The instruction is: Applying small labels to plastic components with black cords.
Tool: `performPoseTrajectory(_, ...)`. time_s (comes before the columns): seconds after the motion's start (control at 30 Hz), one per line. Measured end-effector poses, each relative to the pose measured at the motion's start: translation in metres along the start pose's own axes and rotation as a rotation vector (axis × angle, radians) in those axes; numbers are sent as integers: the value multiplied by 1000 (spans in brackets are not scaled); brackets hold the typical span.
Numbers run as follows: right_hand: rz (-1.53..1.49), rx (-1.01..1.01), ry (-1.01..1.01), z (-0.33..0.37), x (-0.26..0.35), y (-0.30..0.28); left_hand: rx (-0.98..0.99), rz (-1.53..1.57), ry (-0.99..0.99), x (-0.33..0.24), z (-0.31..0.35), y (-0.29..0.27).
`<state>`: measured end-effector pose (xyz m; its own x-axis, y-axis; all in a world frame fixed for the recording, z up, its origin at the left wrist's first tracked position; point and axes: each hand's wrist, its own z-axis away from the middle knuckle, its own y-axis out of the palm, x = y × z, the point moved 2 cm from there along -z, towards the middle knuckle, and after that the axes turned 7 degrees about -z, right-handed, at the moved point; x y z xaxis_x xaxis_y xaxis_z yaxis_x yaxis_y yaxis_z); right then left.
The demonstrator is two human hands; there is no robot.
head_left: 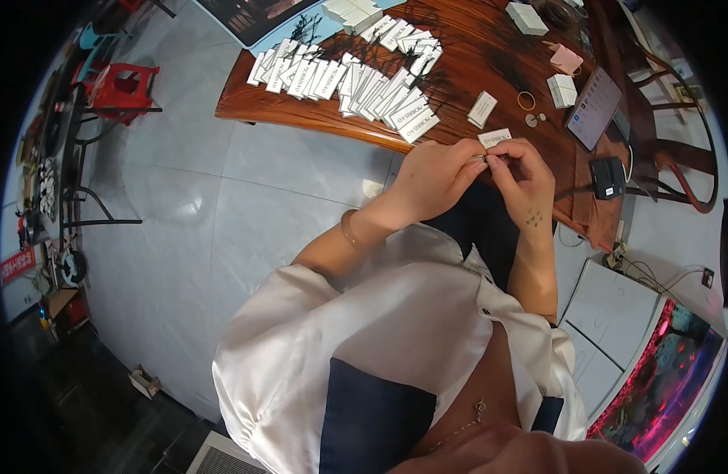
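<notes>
Over the table's near edge, my left hand (439,178) and my right hand (526,178) meet at the fingertips. Both are closed in a pinch at the near side of a white hang tag (494,137) with dark print. My fingers cover the tag's lower edge, and a small pale bit shows between them. Just beyond lies another white tag (482,109), apart from the rest. To the left, many overlapping white tags (324,77) spread in rows, with black strings (305,30) tangled at their far ends.
The glossy brown wooden table (459,71) also bears a stack of white cards (352,14), a tan rubber band (526,100), a small white box (562,92), a propped phone or tablet (594,108) and a black box-shaped device (607,178). Red stools (123,91) stand at left.
</notes>
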<state>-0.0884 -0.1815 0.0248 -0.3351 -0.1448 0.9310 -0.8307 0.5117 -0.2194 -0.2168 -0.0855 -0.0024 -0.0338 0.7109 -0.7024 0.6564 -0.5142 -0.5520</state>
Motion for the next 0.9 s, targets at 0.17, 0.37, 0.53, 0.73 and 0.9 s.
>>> performPoseTrajectory(0.17,4,-26,-20,2,2,0,99,303,-153,-2,1,-2)
performPoseTrajectory(0.37,-269,137,126,-2,-9,-15,185,641,-248,0,1,-2)
performPoseTrajectory(0.53,-31,165,-51,-4,3,-15,195,578,-256,0,2,-3)
performPoseTrajectory(0.73,268,106,-255,-2,22,-5,156,407,-253,-1,2,-2)
performPoseTrajectory(0.9,299,47,-361,-1,21,1,135,407,-260,-3,1,-2)
